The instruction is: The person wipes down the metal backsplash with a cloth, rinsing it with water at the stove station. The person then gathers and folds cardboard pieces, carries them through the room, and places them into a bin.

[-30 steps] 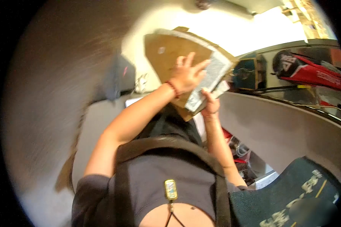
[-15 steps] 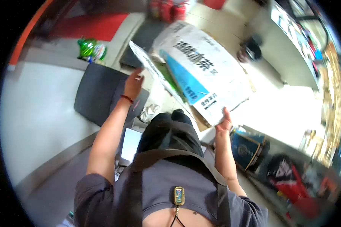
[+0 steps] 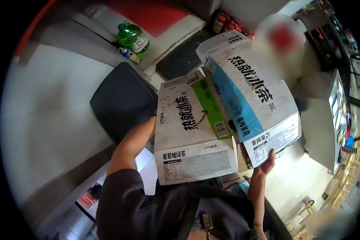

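Two worn white cardboard pieces with printed lettering lie in front of my body, both partly opened out. The left one, a green-striped cardboard box [image 3: 180,140], has flaps bent at its near and far ends. Beside it, the blue-striped cardboard box [image 3: 264,116] slants away to the upper right. My right hand [image 3: 265,166] grips the near right corner of the blue-striped one, thumb on top. My left forearm [image 3: 134,140] reaches to the left edge of the green-striped one, and that hand is hidden behind it.
A dark seat or cushion [image 3: 124,100] is at my left. A green bottle [image 3: 134,38] and a small can [image 3: 130,55] stand on a ledge beyond. Red fire extinguishers [image 3: 226,22] stand at the back, and a white counter [image 3: 324,124] is on the right.
The green-striped box has swung from edge-on to face-up, and my left hand has gone behind it. The blue-striped box has shifted right with my right hand. The view has turned.
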A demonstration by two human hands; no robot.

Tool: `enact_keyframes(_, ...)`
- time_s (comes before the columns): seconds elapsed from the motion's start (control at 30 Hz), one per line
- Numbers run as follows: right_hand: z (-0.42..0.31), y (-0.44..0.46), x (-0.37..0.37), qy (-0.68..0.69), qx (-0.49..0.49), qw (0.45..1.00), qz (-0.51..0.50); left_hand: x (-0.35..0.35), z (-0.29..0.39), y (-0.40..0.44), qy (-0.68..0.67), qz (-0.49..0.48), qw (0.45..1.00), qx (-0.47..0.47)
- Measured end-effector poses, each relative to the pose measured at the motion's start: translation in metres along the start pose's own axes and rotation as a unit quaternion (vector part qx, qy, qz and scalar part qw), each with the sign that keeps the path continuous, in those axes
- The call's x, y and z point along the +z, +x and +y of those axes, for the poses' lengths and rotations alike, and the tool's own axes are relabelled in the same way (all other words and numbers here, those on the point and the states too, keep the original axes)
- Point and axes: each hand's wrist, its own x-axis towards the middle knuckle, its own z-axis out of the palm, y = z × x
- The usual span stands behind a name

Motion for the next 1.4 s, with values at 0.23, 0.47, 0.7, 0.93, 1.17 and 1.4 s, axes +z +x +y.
enact_keyframes(0.23, -0.01, 0.039, -0.021, 0.083, 0.136, 0.98, -0.116, -0.018, 0.065, -0.116, 0.0, 0.044, 0.999, 0.02)
enact_keyframes(0.47, 0.03, 0.087, -0.025, -0.216, 0.122, 0.949, -0.192, 0.005, 0.14, -0.238, 0.126, 0.141, 0.982, -0.022)
enact_keyframes(0.7, 0.11, 0.062, -0.044, -0.587, -0.038, 0.542, -0.599, 0.048, 0.21, -0.262, 0.161, 0.202, 0.96, -0.109)
enact_keyframes(0.93, 0.205, -0.002, -0.092, -0.574, -0.124, 0.433, -0.684, 0.024, 0.192, -0.258, 0.13, 0.217, 0.959, -0.127)
enact_keyframes(1.17, 0.284, -0.017, -0.118, -0.663, -0.288, 0.143, -0.676, 0.036, 0.195, -0.246, 0.062, 0.28, 0.942, -0.177)
enact_keyframes(1.4, 0.238, 0.013, -0.05, -0.651, 0.137, 0.437, -0.605, 0.065, 0.193, -0.248, 0.095, 0.376, 0.896, -0.217)
